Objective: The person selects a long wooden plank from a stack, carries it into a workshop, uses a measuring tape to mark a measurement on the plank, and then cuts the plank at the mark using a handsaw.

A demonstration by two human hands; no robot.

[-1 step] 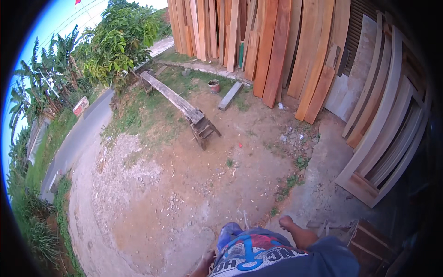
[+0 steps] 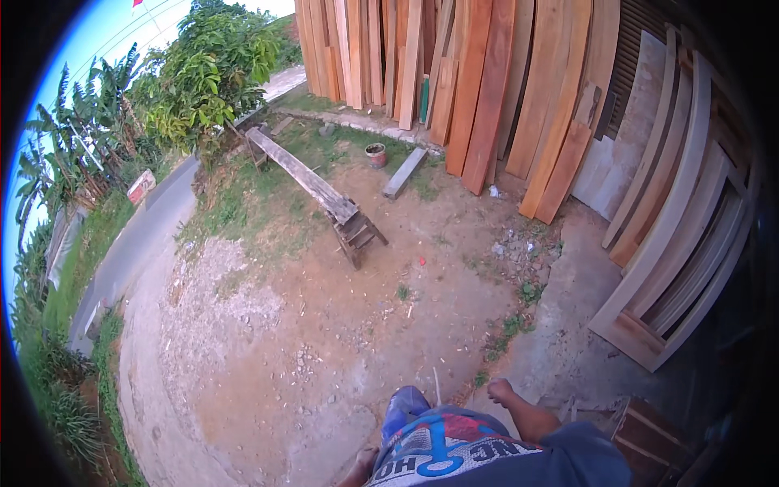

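Observation:
My right hand (image 2: 501, 392) is out in front of my body on the right, its fingers curled into a loose fist, and nothing shows in it. Below it lies the edge of the concrete floor, with small weeds (image 2: 480, 378) nearby. At the lower edge, my left hand (image 2: 363, 465) hangs beside my shirt; only part of it shows and its fingers cannot be made out. Neither hand visibly touches an object. One leg in blue (image 2: 403, 406) is forward over the dirt.
Ahead stands a long wooden bench (image 2: 308, 180) on rough legs. Beyond it are a small pot (image 2: 376, 155) and a short grey plank (image 2: 404, 173) on the ground. Tall boards (image 2: 493, 97) lean along the back right; wooden frames (image 2: 649, 268) lean at right. A road (image 2: 142, 243) runs left.
The view has tipped very slightly, so the bench and boards sit a little lower. My left hand has shifted slightly down and left; the right stays nearly in place, still curled.

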